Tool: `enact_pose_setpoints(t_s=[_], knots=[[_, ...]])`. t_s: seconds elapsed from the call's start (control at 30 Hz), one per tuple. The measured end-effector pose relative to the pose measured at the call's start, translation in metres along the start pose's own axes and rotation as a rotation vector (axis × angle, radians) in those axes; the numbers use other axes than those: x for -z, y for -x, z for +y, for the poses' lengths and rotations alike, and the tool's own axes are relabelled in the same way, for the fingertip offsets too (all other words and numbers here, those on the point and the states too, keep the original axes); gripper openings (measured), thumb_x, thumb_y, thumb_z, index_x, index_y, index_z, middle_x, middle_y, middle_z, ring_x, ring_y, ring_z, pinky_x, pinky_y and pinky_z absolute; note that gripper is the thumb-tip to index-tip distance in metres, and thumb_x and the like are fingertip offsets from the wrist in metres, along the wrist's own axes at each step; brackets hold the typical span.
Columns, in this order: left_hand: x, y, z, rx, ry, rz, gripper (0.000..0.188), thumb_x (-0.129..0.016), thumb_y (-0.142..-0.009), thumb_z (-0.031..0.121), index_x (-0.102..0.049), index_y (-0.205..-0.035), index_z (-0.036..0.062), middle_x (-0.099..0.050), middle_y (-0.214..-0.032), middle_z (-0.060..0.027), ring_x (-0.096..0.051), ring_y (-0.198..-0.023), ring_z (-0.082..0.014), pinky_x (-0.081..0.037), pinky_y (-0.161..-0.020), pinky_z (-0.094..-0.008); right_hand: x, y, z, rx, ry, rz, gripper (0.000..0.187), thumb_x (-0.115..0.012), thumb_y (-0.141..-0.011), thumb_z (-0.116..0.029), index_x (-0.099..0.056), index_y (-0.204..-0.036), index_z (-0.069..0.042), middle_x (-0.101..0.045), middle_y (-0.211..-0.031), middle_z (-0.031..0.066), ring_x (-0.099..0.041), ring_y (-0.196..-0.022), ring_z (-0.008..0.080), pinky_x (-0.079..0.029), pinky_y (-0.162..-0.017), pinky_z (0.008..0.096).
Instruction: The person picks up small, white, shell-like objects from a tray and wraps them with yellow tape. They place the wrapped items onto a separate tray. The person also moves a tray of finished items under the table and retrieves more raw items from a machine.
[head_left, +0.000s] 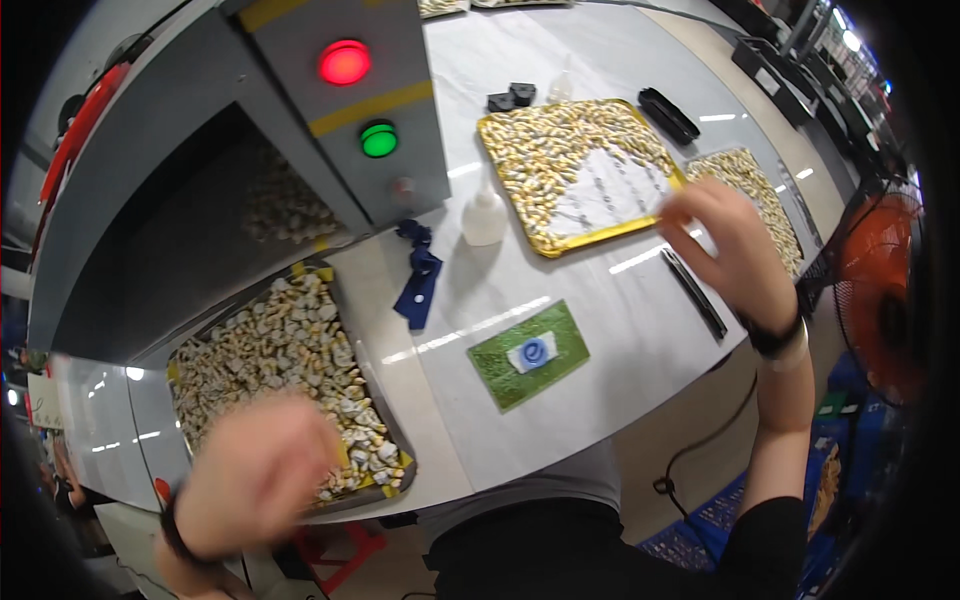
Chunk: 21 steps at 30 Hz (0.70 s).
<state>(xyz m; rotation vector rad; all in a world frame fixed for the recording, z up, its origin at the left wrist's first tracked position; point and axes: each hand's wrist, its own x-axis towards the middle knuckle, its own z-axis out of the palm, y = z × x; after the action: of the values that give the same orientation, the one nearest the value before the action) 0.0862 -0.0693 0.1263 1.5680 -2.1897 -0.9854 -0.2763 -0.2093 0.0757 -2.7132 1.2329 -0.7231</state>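
Note:
My left hand [262, 474], smeared by motion, is over the near end of a dark tray [374, 385] heaped with small grey-and-gold pieces [275, 340]. What it holds, if anything, cannot be made out. At the right, my right hand [728, 238] hovers by the near right corner of a yellow tray [610, 236]. Its thumb and fingertips come together in a blurred pinch; any piece between them is too small to see. Small gold-and-silver pieces [545, 150] cover much of that tray, around a bare patch of white printed sheet [607, 190].
Between the trays lie a green mat [495, 372] bearing a blue round thing [537, 351], a dark blue strap [420, 290], a white squeeze bottle [485, 218] and slim black tweezers [694, 293]. A grey machine with red [344, 63] and green [379, 139] buttons stands left; an orange fan [880, 290] right.

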Motion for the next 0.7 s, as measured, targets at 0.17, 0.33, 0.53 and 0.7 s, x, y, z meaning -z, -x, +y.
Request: enact_pose_setpoints(t_s=[0.17,0.33,0.53,0.7], knots=[[-0.050,0.055,0.033,-0.158,0.597,-0.281,0.017,-0.063,-0.081,0.011,-0.060,-0.092,-0.0020,-0.057,-0.069,-0.0120,-0.055,-0.059,-0.0251,-0.043,-0.055,-0.0280,-0.079,-0.083,0.039,0.218,-0.165,-0.226,0.016,-0.061,-0.077,-0.009,-0.060,-0.091,-0.001,-0.063,-0.088,0.0154,-0.059,-0.086,0.0316,-0.046,-0.077,0.0375],[-0.112,0.036,-0.022,-0.227,0.848,-0.252,0.027,-0.053,-0.089,0.010,-0.057,-0.115,0.0002,-0.052,-0.077,-0.0067,-0.052,-0.069,-0.0166,-0.042,-0.063,-0.0255,-0.091,-0.089,0.058,-0.043,-0.018,-0.274,0.012,-0.062,-0.074,-0.009,-0.064,-0.082,-0.001,-0.064,-0.082,0.0170,-0.062,-0.081,0.0316,-0.049,-0.073,0.0374],[-0.159,0.048,-0.018,-0.165,1.450,-0.066,0.038,-0.045,-0.095,0.023,-0.045,-0.122,-0.0040,-0.055,-0.093,-0.0104,-0.053,-0.068,-0.0107,-0.041,-0.061,-0.0211,-0.104,-0.081,0.069,0.091,0.070,-0.242,0.011,-0.059,-0.077,-0.006,-0.052,-0.080,0.001,-0.058,-0.075,0.0148,-0.057,-0.073,0.0307,-0.046,-0.067,0.0392],[-0.176,0.036,-0.023,-0.166,1.464,0.115,0.041,-0.044,-0.096,0.032,-0.051,-0.111,-0.0057,-0.058,-0.091,-0.0116,-0.059,-0.074,-0.0145,-0.047,-0.066,-0.0229,-0.076,-0.073,0.003,0.020,-0.120,-0.188,0.005,-0.054,-0.082,-0.003,-0.054,-0.083,0.002,-0.059,-0.072,0.0131,-0.058,-0.067,0.0282,-0.046,-0.061,0.0340]])
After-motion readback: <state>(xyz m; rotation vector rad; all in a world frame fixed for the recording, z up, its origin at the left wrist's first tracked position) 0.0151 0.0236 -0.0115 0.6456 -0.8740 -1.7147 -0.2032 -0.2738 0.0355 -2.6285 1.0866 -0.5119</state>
